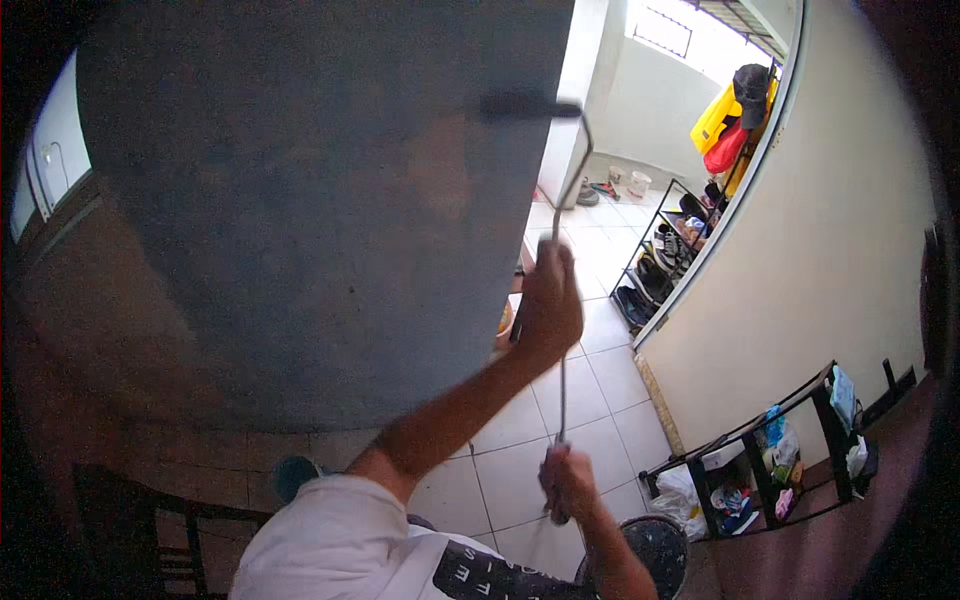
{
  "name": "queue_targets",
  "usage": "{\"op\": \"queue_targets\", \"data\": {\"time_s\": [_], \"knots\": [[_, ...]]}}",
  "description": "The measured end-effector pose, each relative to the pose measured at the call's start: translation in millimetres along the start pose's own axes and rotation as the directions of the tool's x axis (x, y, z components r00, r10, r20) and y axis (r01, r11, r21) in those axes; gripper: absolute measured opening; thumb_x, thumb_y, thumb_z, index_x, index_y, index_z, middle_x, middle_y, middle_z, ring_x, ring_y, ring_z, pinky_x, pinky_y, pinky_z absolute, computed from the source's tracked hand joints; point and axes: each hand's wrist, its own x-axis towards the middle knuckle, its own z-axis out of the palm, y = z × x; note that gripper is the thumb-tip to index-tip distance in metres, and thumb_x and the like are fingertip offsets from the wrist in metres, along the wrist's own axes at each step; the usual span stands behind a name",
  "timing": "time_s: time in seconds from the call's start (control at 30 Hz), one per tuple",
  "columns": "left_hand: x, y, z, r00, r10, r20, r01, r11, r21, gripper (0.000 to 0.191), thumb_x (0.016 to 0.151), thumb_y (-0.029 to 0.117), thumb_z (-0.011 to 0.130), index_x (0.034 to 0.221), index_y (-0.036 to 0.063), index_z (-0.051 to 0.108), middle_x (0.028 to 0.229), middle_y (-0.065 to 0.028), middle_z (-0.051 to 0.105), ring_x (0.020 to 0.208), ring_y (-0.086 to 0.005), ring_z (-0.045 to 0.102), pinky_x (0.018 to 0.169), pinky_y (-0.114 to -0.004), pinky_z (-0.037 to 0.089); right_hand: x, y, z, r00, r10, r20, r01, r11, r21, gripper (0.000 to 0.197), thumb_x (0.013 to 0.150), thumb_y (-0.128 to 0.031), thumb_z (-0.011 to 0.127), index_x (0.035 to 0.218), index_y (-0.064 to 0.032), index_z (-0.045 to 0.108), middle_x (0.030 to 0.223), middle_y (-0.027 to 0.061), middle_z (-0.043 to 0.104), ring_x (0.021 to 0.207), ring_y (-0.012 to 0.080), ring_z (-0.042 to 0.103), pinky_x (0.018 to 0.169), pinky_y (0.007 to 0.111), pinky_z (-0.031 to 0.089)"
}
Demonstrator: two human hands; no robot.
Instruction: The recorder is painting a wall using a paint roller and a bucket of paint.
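Note:
A paint roller (529,106) with a long bent metal frame lies along the right edge of a dark grey wall (322,225). My left hand (551,300) is closed around the upper part of its metal rod, just below the bend. Lower down, my right hand (568,481) grips the roller's handle. The wall has dark grey areas and browner patches at the left and near the roller; from this view I cannot tell whether the roller's sleeve touches it. A black bucket (660,551) with light spatters stands on the floor by my right forearm.
Beyond the wall edge, a shoe rack (652,262) stands by a doorway, under a hanging black cap (751,86) and bags. A low black shelf (757,480) holds bags and small items at the right. A teal bucket (294,478) and dark wooden furniture (120,525) are at the lower left.

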Motion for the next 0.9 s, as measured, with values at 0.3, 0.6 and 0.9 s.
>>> {"op": "queue_targets", "data": {"time_s": [0.3, 0.6, 0.9], "knots": [[-103, -74, -43, 0.938, -0.333, -0.090, 0.339, 0.939, 0.054, 0.024, 0.094, 0.020, 0.035, 0.076, 0.0040, 0.038, 0.056, -0.0073, 0.038, 0.049, -0.0161, 0.038, 0.046, -0.033, 0.031, -41, 104, 6, 0.938, 0.345, 0.032, -0.347, 0.935, 0.068, 0.037, 0.089, -0.033, 0.048, 0.062, -0.0106, 0.039, 0.049, -0.0023, 0.033, 0.040, 0.0100, 0.031, 0.037, 0.026, 0.022], [-46, -61, -53, 0.995, -0.027, -0.100, 0.043, 0.986, 0.163, 0.022, 0.093, 0.014, 0.033, 0.099, -0.0053, 0.043, 0.073, -0.0245, 0.053, 0.065, -0.0355, 0.057, 0.051, -0.038, 0.040, -1, 75, 11, 0.966, 0.249, -0.066, -0.257, 0.940, -0.225, 0.046, 0.084, -0.045, 0.052, 0.058, -0.0081, 0.044, 0.046, -0.0022, 0.040, 0.037, 0.0096, 0.039, 0.035, 0.028, 0.031], [-44, -54, -55, 0.997, -0.013, -0.081, 0.024, 0.990, 0.136, 0.019, 0.093, 0.014, 0.033, 0.096, -0.0026, 0.043, 0.065, -0.0163, 0.050, 0.056, -0.0258, 0.054, 0.049, -0.037, 0.039, 3, 68, 41, 0.975, 0.210, -0.074, -0.220, 0.956, -0.194, 0.045, 0.087, -0.042, 0.047, 0.057, -0.0088, 0.042, 0.047, -0.0035, 0.037, 0.039, 0.0085, 0.034, 0.036, 0.026, 0.026]]}}
